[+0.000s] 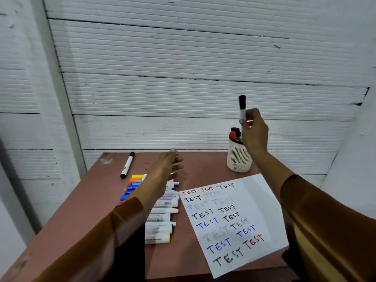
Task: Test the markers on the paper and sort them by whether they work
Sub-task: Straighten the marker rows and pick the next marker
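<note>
Right hand [254, 129] gripping black marker [242, 106], paper [234, 220] w/ "TEST", labels blurry

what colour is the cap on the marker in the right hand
Black, on a white barrel; the head view shows the marker held upright in the right hand.

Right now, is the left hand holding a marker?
No, the left hand hovers open and empty above the marker row; the right hand holds one.
</note>
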`<state>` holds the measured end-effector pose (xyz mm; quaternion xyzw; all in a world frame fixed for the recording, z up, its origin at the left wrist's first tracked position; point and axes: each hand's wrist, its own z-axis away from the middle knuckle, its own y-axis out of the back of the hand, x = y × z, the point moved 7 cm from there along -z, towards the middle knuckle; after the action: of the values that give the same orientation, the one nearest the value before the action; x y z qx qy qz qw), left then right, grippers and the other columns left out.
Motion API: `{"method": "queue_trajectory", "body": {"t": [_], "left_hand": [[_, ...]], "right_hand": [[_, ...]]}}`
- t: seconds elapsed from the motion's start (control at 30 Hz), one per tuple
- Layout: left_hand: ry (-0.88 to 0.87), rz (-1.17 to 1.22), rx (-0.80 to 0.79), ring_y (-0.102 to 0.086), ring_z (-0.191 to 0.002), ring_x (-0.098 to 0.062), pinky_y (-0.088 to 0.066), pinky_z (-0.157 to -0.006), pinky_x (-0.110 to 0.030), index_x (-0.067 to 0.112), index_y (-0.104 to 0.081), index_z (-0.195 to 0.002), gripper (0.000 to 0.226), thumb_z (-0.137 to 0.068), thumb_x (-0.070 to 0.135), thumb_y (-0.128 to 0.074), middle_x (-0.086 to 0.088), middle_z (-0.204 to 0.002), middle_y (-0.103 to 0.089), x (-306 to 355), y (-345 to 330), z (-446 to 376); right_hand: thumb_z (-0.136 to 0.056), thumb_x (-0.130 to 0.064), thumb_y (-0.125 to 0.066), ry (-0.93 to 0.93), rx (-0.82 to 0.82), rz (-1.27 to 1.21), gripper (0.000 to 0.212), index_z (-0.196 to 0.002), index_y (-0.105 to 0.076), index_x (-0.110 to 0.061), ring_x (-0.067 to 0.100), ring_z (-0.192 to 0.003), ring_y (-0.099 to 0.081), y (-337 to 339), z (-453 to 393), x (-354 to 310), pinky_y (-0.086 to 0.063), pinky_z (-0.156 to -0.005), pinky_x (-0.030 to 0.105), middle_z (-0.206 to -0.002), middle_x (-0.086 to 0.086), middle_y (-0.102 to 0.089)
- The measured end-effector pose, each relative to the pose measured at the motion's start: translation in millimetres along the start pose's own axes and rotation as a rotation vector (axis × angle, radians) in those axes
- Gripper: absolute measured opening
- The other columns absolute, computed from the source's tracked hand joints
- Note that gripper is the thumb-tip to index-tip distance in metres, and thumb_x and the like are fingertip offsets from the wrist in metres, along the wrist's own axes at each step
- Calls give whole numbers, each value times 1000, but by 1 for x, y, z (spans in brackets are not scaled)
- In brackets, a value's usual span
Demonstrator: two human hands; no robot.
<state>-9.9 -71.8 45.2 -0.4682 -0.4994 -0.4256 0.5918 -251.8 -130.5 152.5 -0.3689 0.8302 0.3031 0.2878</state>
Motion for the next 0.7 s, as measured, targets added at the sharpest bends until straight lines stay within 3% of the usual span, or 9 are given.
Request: {"method": "queue_trajectory", "body": {"t": [0.13, 0.23, 0.33, 0.43, 0.5, 0.6, 0.7], "left_hand": [[-12, -9, -8, -60, -83, -15, -46, -77, -29, 12, -55, -109, 25, -100, 27, -38, -3, -98, -63, 0, 4, 1], [-23, -21, 4, -60, -88, -18, -45, -85, -32, 13, -57, -102, 20, -99, 24, -40, -4, -98, -63, 3, 13, 2], [-37, -27, 32, -61, -86, -18, -45, -80, -30, 17, -58, -89, 19, -98, 24, -42, -4, -94, -64, 7, 26, 0], [-56, -78, 81, -61, -87, -18, -46, -84, -31, 15, -56, -96, 19, -99, 26, -41, -7, -104, -64, 9, 51, -6], [-71, -88, 143, -60, -83, -16, -47, -78, -28, 10, -54, -104, 19, -98, 24, -43, -9, -107, -63, 9, 72, -8], [-84, -123, 261, -58, -90, -20, -46, -72, -26, 5, -54, -109, 23, -98, 22, -44, -10, -105, -62, 8, 108, -7], [-109, -283, 378, -58, -97, -23, -47, -80, -33, 7, -53, -117, 28, -97, 25, -45, -12, -110, -62, 2, 146, -10]], "right_hand": [[-94, -12, -49, -74, -40, 178, 13, -106, -52, -8, 31, -93, -61, -14, -10, 29, -47, -86, 44, -106, 10, -66], [-93, -13, -52, -168, -125, 182, 23, -115, -49, -8, 33, -98, -61, -26, -7, 46, -47, -84, 41, -110, 14, -66], [-90, -11, -57, -197, -125, 94, 35, -123, -45, -6, 31, -105, -58, -31, -1, 47, -44, -89, 39, -116, 17, -60], [-87, -10, -60, -96, -31, 83, 36, -121, -49, -5, 29, -111, -52, -35, 5, 27, -39, -96, 40, -121, 13, -56], [-87, -8, -59, 6, -23, 55, 31, -117, -53, -5, 28, -111, -51, -48, 14, 6, -40, -96, 40, -120, 12, -56], [-88, -4, -54, 140, -169, -6, 24, -112, -56, -7, 23, -109, -51, -82, 35, -30, -38, -89, 28, -116, 10, -56], [-89, -2, -52, 243, -408, -67, 17, -103, -58, -9, 17, -97, -55, -124, 62, -65, -39, -79, 22, -111, 7, -59]]}}
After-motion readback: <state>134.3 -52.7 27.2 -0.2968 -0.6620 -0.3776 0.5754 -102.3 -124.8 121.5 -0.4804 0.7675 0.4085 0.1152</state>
